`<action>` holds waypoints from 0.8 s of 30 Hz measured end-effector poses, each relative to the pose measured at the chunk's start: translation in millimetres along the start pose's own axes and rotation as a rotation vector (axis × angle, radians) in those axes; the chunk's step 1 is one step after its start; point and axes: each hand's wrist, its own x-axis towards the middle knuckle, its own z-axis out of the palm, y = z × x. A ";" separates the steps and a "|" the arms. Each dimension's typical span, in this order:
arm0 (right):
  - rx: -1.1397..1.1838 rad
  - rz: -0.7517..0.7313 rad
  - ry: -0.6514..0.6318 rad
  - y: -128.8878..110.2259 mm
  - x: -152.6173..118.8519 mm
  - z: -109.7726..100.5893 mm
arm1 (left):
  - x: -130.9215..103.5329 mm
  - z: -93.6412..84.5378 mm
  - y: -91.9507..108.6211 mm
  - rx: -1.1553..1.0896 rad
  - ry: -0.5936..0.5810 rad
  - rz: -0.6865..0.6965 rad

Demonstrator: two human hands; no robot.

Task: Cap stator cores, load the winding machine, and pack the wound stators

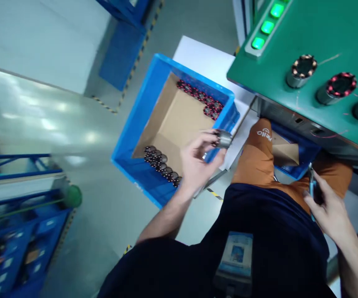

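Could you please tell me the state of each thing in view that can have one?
Left hand: closed in a grip.
Metal cylinder: tipped sideways in that hand.
Right hand: closed in a grip.
Blue-handled tool: in that hand; open or shut, I cannot tell.
Blue crate: open-topped, partly filled.
Lower blue bin: open-topped, partly hidden.
Green lights: lit.
Three wound cylinders: standing on the green table.

My left hand (199,159) could dip into the blue bin's (134,109) middle; pink-tipped cores (201,96) block one edge, dark cores (156,159) the opposite.
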 end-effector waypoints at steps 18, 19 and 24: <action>-0.136 -0.055 -0.160 13.6 25.6 6.0 | -36.2 -191.8 -74.8 1.318 -0.244 -0.813; -0.148 -0.071 -0.166 12.6 28.4 5.9 | -36.8 -191.3 -76.5 1.346 -0.254 -0.840; -0.139 -0.128 -0.157 6.2 33.5 12.2 | -37.2 -185.1 -74.4 1.454 -0.297 -0.958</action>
